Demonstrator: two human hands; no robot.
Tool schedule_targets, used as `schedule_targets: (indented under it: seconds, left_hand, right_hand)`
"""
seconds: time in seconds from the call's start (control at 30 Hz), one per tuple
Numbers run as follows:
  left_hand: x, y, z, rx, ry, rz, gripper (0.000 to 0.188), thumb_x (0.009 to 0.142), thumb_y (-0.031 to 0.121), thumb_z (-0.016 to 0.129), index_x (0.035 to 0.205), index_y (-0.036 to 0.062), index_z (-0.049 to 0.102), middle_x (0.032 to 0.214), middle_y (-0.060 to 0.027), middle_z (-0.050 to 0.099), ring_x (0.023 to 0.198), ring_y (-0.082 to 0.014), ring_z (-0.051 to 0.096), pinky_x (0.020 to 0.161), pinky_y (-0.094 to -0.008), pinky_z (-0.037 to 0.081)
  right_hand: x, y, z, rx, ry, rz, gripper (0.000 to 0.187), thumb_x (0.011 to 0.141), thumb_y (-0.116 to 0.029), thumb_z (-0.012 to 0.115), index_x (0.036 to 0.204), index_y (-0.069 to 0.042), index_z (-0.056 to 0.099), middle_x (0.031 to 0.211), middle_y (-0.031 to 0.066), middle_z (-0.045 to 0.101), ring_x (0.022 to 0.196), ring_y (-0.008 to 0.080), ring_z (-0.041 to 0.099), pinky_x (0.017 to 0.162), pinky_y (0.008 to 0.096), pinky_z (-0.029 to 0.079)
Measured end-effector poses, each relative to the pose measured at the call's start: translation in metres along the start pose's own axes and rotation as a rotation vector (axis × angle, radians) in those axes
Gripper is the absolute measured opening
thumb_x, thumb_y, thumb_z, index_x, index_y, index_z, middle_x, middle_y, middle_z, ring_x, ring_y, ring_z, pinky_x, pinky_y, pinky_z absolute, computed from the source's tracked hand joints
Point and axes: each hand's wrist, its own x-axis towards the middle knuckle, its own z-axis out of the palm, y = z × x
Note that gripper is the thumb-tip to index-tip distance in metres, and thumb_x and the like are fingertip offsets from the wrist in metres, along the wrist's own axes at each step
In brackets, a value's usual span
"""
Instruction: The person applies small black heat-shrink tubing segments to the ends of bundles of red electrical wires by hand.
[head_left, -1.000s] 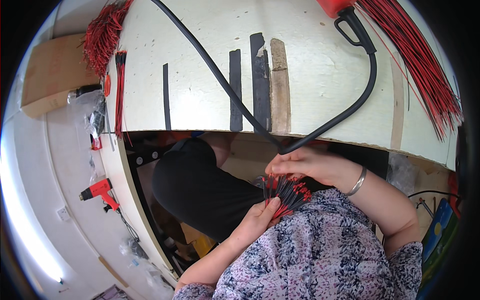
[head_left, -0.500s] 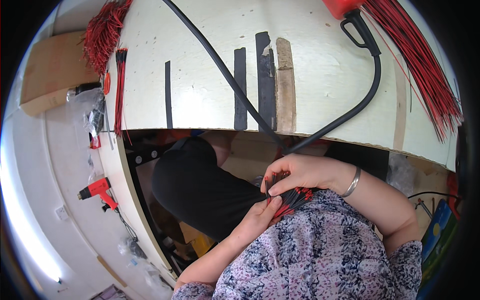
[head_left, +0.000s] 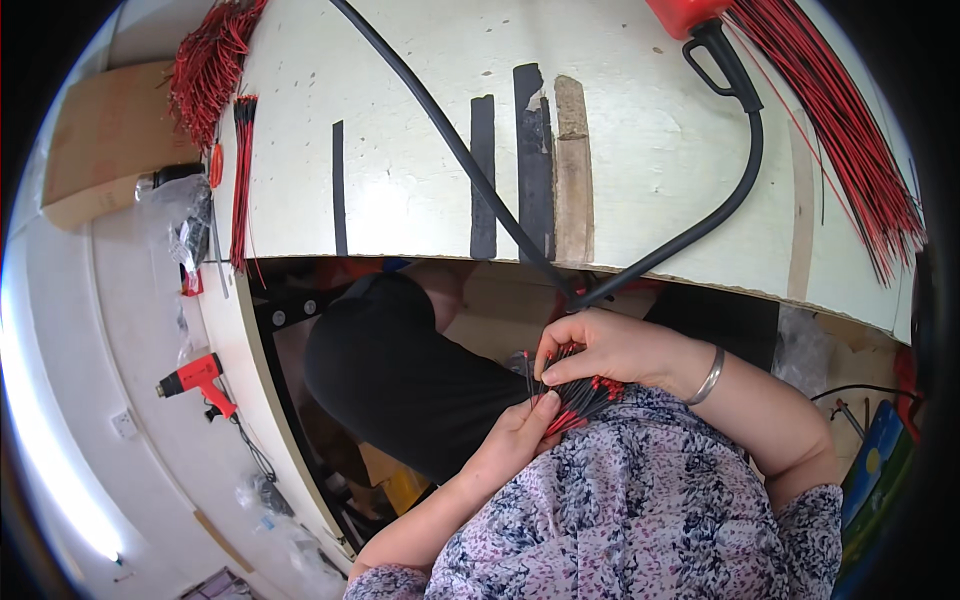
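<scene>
A bundle of thin red and black wires (head_left: 592, 400) with red tips lies in my lap, against my patterned top. My left hand (head_left: 517, 435) is closed round the bundle, its thumb pressed on the wires near their ends. Above it, my right hand (head_left: 590, 350) pinches at the wire ends with thumb and forefinger. A few thin wires (head_left: 530, 368) stand apart from the rest, to the left of my right fingertips. The bundle's far side is hidden by my hands.
A white workbench (head_left: 420, 150) with dark strips spans the front. A black hose (head_left: 740, 190) loops over its edge from a red tool (head_left: 690, 12). Wire bundles (head_left: 835, 120) lie at the right, more wires (head_left: 210, 70) at the left. A red heat gun (head_left: 198, 378) hangs left.
My right hand has shifted slightly right, away from the separated wires. These now stand apart from its fingertips. My left hand keeps its hold on the bundle.
</scene>
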Motion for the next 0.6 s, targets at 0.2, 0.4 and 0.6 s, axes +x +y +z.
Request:
schedule_targets:
  seconds: [0.2, 0.4, 0.6]
  left_hand:
    - [0.0, -0.002, 0.001, -0.004, -0.011, 0.015, 0.044, 0.101, 0.041, 0.038, 0.094, 0.0046, 0.061, 0.065, 0.0063, 0.045, 0.057, -0.0031, 0.036, 0.052, -0.0185, 0.03]
    - [-0.001, 0.002, 0.001, 0.004, -0.04, 0.026, 0.047, 0.101, 0.041, 0.037, 0.1, 0.0043, 0.066, 0.067, 0.0065, 0.047, 0.057, -0.0027, 0.037, 0.053, -0.0184, 0.031]
    - [0.003, -0.002, -0.002, 0.05, -0.083, -0.005, 0.052, 0.102, 0.041, 0.033, 0.106, 0.0012, 0.066, 0.075, 0.0057, 0.056, 0.064, -0.0021, 0.041, 0.059, -0.0174, 0.034]
  right_hand:
    - [-0.004, 0.002, 0.001, -0.005, 0.029, 0.011, 0.014, 0.083, -0.014, 0.067, 0.088, -0.001, 0.064, 0.085, 0.0008, 0.062, 0.081, 0.0067, 0.055, 0.074, 0.0205, 0.043]
    - [-0.003, -0.003, -0.001, 0.09, 0.025, 0.023, 0.018, 0.084, -0.018, 0.067, 0.091, -0.002, 0.065, 0.086, 0.0015, 0.064, 0.081, 0.0066, 0.056, 0.074, 0.0206, 0.044]
    - [0.005, -0.011, -0.003, 0.038, -0.137, 0.049, 0.018, 0.084, -0.017, 0.068, 0.092, -0.001, 0.066, 0.085, 0.0018, 0.065, 0.081, 0.007, 0.058, 0.075, 0.0207, 0.045]
